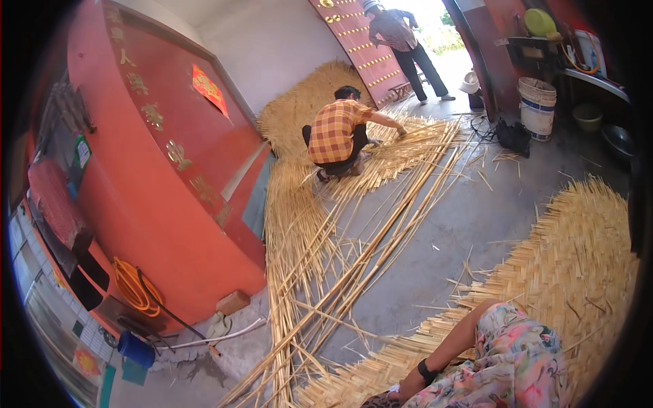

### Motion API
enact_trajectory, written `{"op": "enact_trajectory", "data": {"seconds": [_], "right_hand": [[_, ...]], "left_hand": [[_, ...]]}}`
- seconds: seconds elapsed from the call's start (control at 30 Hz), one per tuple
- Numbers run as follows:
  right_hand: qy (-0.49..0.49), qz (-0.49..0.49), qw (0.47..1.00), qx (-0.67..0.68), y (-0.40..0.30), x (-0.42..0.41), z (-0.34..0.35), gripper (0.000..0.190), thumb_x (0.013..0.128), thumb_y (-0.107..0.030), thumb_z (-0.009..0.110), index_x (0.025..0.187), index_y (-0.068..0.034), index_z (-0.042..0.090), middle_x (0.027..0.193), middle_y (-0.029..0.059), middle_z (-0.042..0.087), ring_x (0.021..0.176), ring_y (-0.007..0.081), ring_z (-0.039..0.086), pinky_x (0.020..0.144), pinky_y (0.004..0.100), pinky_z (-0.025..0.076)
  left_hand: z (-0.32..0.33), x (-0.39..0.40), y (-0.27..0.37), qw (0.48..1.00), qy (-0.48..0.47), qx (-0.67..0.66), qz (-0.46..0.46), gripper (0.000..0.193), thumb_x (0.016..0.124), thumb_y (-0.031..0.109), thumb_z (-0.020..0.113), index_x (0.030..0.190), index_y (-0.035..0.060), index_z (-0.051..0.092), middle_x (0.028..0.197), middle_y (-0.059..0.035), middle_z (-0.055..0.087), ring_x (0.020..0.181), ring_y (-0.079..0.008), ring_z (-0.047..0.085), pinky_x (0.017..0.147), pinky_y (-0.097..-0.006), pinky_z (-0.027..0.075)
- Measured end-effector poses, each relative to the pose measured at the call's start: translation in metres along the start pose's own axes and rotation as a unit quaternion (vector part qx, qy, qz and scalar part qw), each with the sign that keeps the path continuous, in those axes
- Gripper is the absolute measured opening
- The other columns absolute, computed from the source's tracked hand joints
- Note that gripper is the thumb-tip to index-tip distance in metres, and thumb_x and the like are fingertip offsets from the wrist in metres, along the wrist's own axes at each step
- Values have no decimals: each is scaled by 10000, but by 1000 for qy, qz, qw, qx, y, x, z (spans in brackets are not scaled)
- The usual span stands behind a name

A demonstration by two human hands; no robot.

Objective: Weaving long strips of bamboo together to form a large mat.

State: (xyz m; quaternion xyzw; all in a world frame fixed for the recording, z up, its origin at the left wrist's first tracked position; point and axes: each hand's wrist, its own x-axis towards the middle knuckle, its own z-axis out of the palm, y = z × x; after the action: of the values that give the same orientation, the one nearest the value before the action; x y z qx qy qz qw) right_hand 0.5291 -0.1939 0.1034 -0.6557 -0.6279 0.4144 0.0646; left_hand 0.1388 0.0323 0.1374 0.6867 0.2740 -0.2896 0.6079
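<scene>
Neither of my hands can be made out. Before me lies a woven split-reed mat (576,245), its herringbone weave ending in a ragged edge. Over it, at the bottom, is floral cloth (525,352) with a bare limb (456,339) wearing a black band; whose limb it is, I cannot tell. Long loose reed strips (377,245) run diagonally across the concrete floor. Beyond them a person in an orange checked shirt (336,130) squats, hands on another part-woven reed mat (403,158).
A second person (403,48) stands by the studded red door (365,56). A paint-stained bucket (536,109) and black bag (512,136) sit at the right. On the left are a red wall (168,229), coiled orange hose (133,288), brick (232,303) and blue container (136,349).
</scene>
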Motion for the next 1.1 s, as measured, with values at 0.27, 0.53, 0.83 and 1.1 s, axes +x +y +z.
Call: {"op": "enact_trajectory", "data": {"seconds": [0.27, 0.53, 0.83, 1.1], "right_hand": [[15, -9, 1000, 14, -2, -5, 9, 436, 1011, -390, 403, 1179, 12, 380, 958, 333, 643, 937, 515, 603, 800, 544, 468], [17, -59, 998, -20, 13, 11, 10, 516, 952, -354, 521, 1214, 53, 344, 938, 344, 646, 951, 528, 601, 820, 551, 467], [39, -48, 998, -23, 14, 13, 18, 512, 961, -364, 508, 1226, 44, 347, 879, 338, 647, 934, 540, 601, 825, 572, 463], [16, -24, 1000, 9, 17, 22, 21, 486, 996, -358, 479, 1298, 5, 364, 1075, 357, 616, 979, 516, 601, 847, 567, 462]], "left_hand": [[10, -10, 7, 1000, -2, -8, -19, 338, 1001, 196, 515, 1305, 54, 556, 1136, -130, 658, 977, -245, 639, 867, -352, 504], [23, -17, 12, 999, 3, -29, -41, 334, 1002, 199, 510, 1300, 57, 561, 1140, -135, 661, 984, -252, 639, 876, -357, 502], [27, -13, 20, 998, -11, -20, -50, 329, 1002, 203, 504, 1292, 61, 568, 1144, -141, 663, 993, -261, 640, 887, -363, 499], [17, 0, 27, 999, -36, 12, -29, 325, 1003, 207, 499, 1286, 64, 573, 1147, -147, 666, 1002, -269, 641, 897, -368, 497]]}}
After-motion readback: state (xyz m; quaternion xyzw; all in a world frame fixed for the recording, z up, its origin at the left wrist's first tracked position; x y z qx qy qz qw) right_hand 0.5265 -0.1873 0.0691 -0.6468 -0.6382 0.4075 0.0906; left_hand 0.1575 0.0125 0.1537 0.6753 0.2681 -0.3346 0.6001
